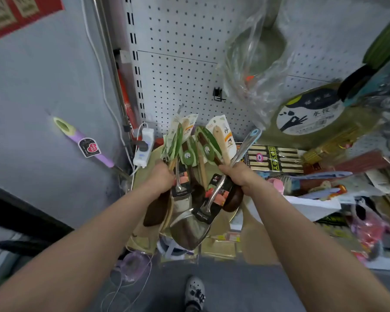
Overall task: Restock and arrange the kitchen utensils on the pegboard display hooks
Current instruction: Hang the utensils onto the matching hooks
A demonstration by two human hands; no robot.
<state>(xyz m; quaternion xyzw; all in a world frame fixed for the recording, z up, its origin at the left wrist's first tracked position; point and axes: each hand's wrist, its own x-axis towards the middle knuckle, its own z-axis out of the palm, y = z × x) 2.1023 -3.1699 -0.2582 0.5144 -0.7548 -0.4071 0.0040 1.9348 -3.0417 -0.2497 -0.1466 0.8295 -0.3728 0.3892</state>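
My left hand (pixel 161 176) grips a bundle of utensils: dark wooden spoons (pixel 155 210) with green card tags (pixel 175 140) and a steel spatula (pixel 181 199). My right hand (pixel 235 174) holds another bunch: a steel spatula (pixel 189 230) with a black label, a dark wooden spoon (pixel 233 200), a pale wooden spoon (pixel 221 140) and a blue-tipped steel handle (pixel 248 143). Both bundles hang blade-down in front of the white pegboard (pixel 180 64). A black hook (pixel 218 95) sticks out of the pegboard above my hands, bare.
A clear plastic bag (pixel 252 70) hangs from the pegboard at upper right. Round trays (pixel 313 113), chopstick packs (pixel 275 158) and mixed goods crowd the shelf on the right. A white power strip (pixel 143 147) and cables hang on the left. A purple peeler (pixel 83 143) sticks to the grey wall.
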